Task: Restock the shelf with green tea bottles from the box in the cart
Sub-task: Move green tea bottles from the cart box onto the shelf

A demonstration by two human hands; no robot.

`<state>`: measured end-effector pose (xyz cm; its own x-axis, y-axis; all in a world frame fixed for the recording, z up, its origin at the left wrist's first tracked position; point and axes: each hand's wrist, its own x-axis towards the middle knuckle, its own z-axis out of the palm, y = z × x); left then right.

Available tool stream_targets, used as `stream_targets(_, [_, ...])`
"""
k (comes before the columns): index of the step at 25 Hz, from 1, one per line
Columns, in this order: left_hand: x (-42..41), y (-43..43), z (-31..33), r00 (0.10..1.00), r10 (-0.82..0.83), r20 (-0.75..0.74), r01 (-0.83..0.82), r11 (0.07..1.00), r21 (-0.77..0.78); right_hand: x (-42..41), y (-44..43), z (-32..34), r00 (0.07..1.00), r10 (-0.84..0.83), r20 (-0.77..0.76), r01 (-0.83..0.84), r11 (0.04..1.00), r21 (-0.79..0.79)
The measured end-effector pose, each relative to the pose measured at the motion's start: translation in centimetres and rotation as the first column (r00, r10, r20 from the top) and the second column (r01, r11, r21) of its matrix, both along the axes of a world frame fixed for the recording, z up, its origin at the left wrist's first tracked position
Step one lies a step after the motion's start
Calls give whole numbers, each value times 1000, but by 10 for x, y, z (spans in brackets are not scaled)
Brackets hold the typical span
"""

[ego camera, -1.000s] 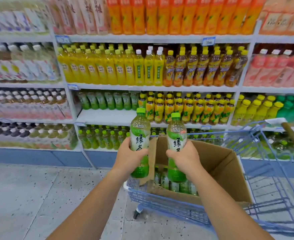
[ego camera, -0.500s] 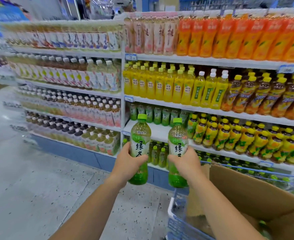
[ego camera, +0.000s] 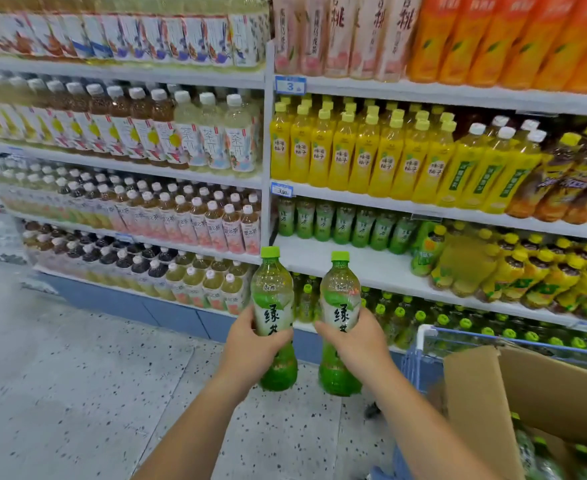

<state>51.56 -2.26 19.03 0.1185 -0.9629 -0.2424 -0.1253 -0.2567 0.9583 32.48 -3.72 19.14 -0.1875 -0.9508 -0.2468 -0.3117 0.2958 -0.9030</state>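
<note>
My left hand grips one green tea bottle upright around its middle. My right hand grips a second green tea bottle the same way, just to its right. Both bottles have green caps and white labels, and are held in front of the white shelf, below its front edge. A row of the same green tea bottles stands at the back of that shelf, with bare shelf in front of them. The cardboard box sits in the blue cart at the lower right.
Yellow juice bottles fill the shelf above. Yellow-capped bottles crowd the right part of the green tea shelf. More green-capped bottles stand on the bottom shelf. Pale tea bottles fill the left bay. Speckled floor lies open to the left.
I have moved closer to the shelf and turned left. The cart and box have slid to the lower right of view. Both hands keep their bottles.
</note>
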Motion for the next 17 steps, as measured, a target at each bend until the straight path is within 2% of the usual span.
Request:
stream_targets(5, [11, -58, -36, 1000, -19, 24, 17, 998, 58, 19, -61, -40, 1000, -19, -11, 20, 998, 64])
stream_targets(11, [16, -127, -97, 995, 46, 86, -62, 979, 194, 27, -143, -98, 999, -49, 5, 47, 986, 158])
stream_targets(17, [27, -218, -139, 991, -3, 132, -21, 984, 176, 26, -230, -145, 998, -38, -42, 44, 987, 153])
